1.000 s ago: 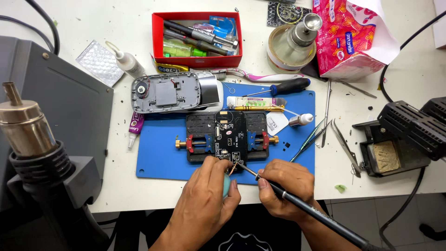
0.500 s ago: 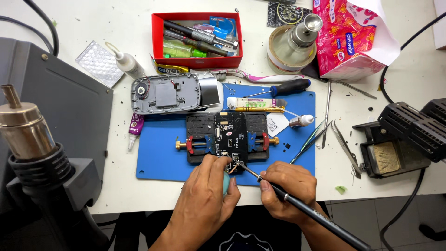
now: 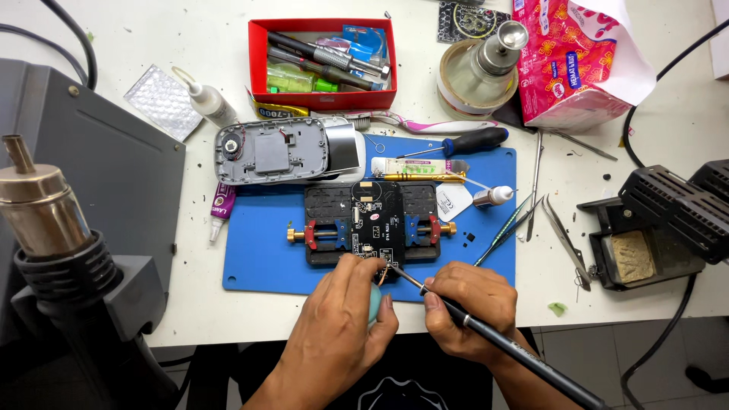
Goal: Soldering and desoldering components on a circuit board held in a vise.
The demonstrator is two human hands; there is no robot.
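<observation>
A black circuit board [image 3: 377, 220] is clamped in a black holder [image 3: 334, 224] on a blue mat [image 3: 258, 250]. My right hand [image 3: 471, 307] grips a black soldering iron [image 3: 516, 349], whose tip touches the board's near edge. My left hand [image 3: 342, 326] rests beside it at that same edge, fingers closed on a small teal object [image 3: 374, 311] and a thin coppery strand at the board; most of both is hidden.
A grey opened phone shell [image 3: 285, 152] lies behind the mat. A red tray [image 3: 323, 97] of tools, a tape roll [image 3: 474, 72] and a pink packet [image 3: 573, 57] stand at the back. Tweezers [image 3: 566, 239], soldering stand [image 3: 661, 228] at right; hot-air station [image 3: 68, 250] at left.
Almost nothing has moved; both hands stay at the board's near edge with the iron tip held there.
</observation>
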